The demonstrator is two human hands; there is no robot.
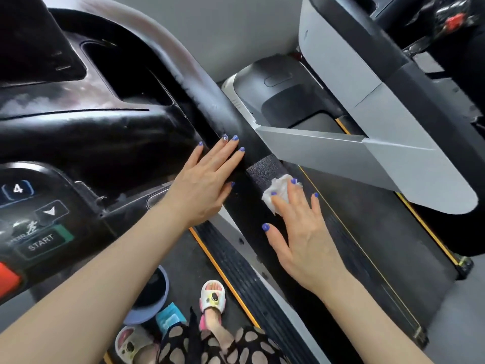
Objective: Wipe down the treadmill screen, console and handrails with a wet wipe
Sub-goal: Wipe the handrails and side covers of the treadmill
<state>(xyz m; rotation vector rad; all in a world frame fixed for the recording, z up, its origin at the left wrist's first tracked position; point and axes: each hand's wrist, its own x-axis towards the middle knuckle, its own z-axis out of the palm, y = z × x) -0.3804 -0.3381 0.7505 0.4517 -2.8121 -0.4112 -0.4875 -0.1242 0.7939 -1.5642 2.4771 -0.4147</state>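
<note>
White and crumpled, the wet wipe point(276, 195) is pinned against the black handrail point(246, 179), right on the edge of its textured foam section, just below where the grey side arm point(341, 153) meets the rail. Right hand point(301, 232) lies flat over it, fingers straight and spread, fingertips pressing the wipe onto the rail — an open grip, nothing curled round the cloth. Left hand point(204, 185) rests on the same rail a little further up, beside the console point(91, 132), palm down, fingers extended and close together, also an open grip holding nothing. The two hands sit near each other but apart, a bare strip of rail between them.

Over at the left edge of the console, glossy black plastic shows smeary streaks, and you can read a START button point(40, 244), a number 4 key point(17, 189) and a downward arrow key point(50, 211). A red button point(6, 281) sits at the lower left edge.

Down on the floor, a foot in a white slipper point(212, 298) stands on the treadmill's ribbed side rail, next to a blue-grey basin point(149, 298) and a teal wipe packet point(169, 317). A second treadmill's belt point(367, 232) runs along the right.
</note>
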